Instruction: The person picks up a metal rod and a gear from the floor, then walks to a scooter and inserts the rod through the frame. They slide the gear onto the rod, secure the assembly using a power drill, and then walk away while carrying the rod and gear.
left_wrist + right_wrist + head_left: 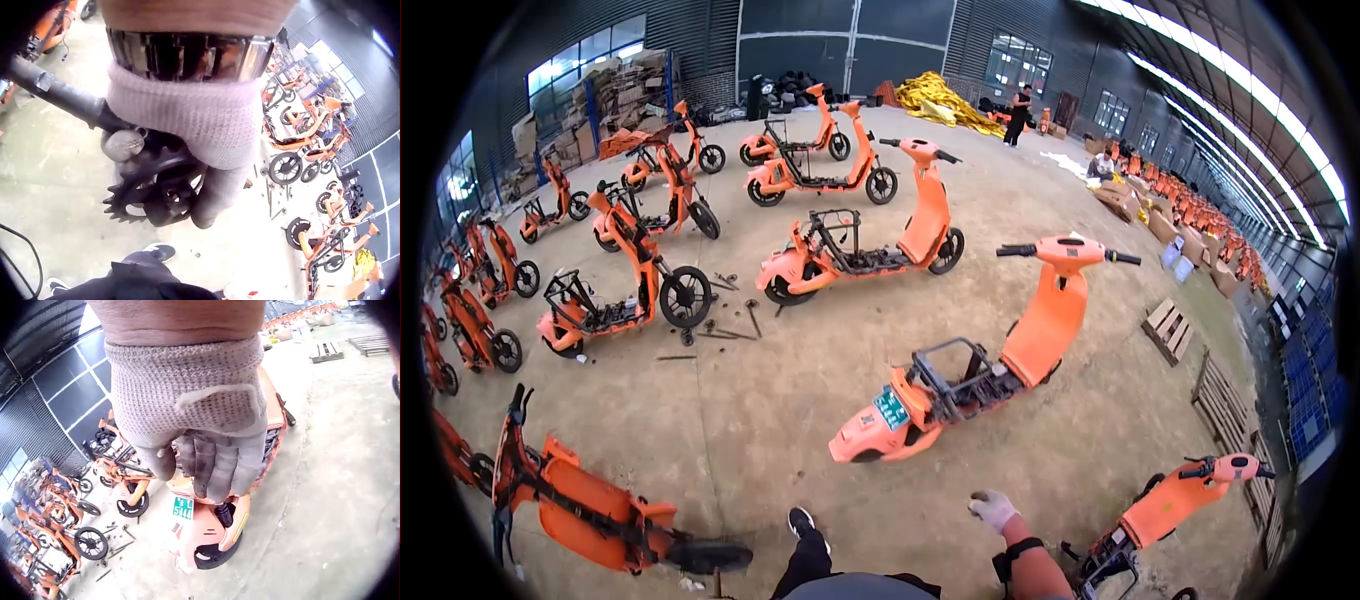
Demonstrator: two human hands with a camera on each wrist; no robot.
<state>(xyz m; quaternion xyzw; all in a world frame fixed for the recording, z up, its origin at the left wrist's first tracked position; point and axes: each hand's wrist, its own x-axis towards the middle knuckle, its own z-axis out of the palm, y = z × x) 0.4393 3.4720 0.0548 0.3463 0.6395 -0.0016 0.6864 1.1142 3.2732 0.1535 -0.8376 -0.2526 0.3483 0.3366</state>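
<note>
My gloved left hand [219, 137] grips a dark crankset, its fingers curled round it. The toothed chainring [156, 187] hangs below the palm, and a dark bar [69, 100] sticks out to the left in the left wrist view. Part of the crankset is hidden behind the glove. Out to the right, my gloved right hand [994, 510] hangs with loosely bent fingers and holds nothing. In the right wrist view this hand [194, 419] overlaps an orange electric scooter [212, 531] with a green plate; the scooter's seat is off and its black frame is bare.
An orange scooter [590, 510] lies tipped at the lower left; another [1170, 510] stands at the lower right. More stripped scooters [850, 260] stand ahead. Loose metal parts [725, 330] lie on the concrete floor. Wooden pallets [1170, 330] line the right, and a person [1018, 115] stands far back.
</note>
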